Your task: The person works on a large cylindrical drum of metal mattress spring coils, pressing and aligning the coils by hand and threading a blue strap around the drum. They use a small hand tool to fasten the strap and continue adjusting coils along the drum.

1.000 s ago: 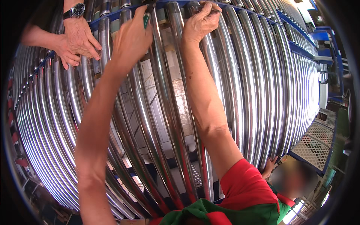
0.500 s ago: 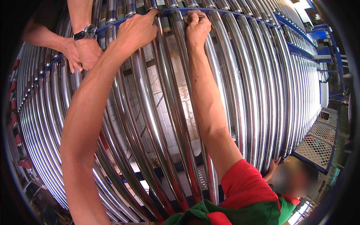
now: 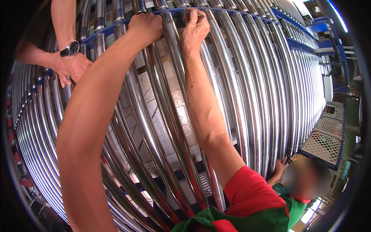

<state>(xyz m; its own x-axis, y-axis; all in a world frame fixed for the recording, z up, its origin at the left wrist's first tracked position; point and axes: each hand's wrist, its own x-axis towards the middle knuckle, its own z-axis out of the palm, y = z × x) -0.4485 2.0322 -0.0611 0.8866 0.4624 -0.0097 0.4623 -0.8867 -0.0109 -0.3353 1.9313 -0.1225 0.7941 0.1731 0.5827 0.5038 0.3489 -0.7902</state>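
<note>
Both my hands are at the blue rail (image 3: pixel 226 11) that carries the ends of the shiny metal rollers (image 3: pixel 145 116). My left hand (image 3: pixel 146 28) is closed, knuckles up, over a roller's end at the rail; what its fingers grip, if anything, is hidden. A roller's width to the right, my right hand (image 3: pixel 196 31) is closed in a pinch, close to the rail. A small dark thin piece (image 3: pixel 200 16) shows at its fingertips, too small to name. Gaps between the rollers lie below both hands.
At the upper left, another person's crossed hands (image 3: pixel 73 65), one with a wristwatch (image 3: pixel 73 47), rest over the rollers. At the lower right, a co-worker's hand (image 3: pixel 279 168) touches the roller ends. A white mesh panel (image 3: pixel 324 145) stands beyond. Light floor shows through the gaps.
My view has shifted slightly, so the rollers and the other person's hands sit further left. My left hand's fingers, stretched toward the rail before, are now curled in. My right hand keeps its pinch.
</note>
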